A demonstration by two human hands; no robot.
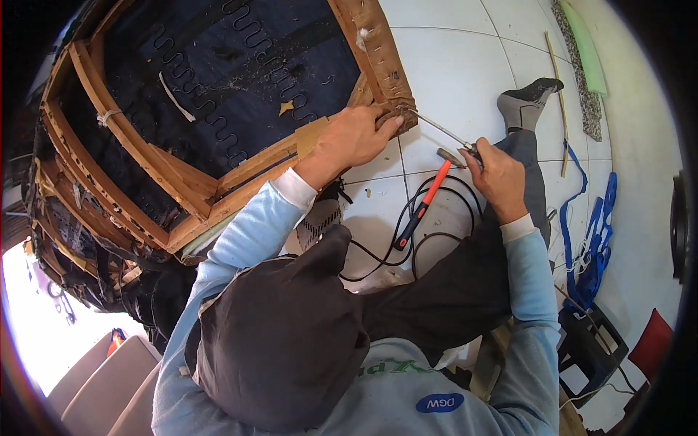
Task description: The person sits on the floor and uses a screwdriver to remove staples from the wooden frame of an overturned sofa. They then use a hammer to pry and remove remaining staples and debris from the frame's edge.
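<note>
- Left hand [354, 138] clenched on the frayed corner of the wooden sofa frame [218, 182], fingertips pressing it.
- Right hand [500, 176] fist-gripping a screwdriver [441, 130]; its tip meets the corner just beside the left fingertips.
- Orange-handled hammer [422, 205] on the tile floor [451, 65] below and between both hands, untouched.

One label in your view, no packages, signs or screens.
Your light-blue top carries a blue oval label [440, 402] with white lettering, low on the chest near the picture's bottom edge.
</note>
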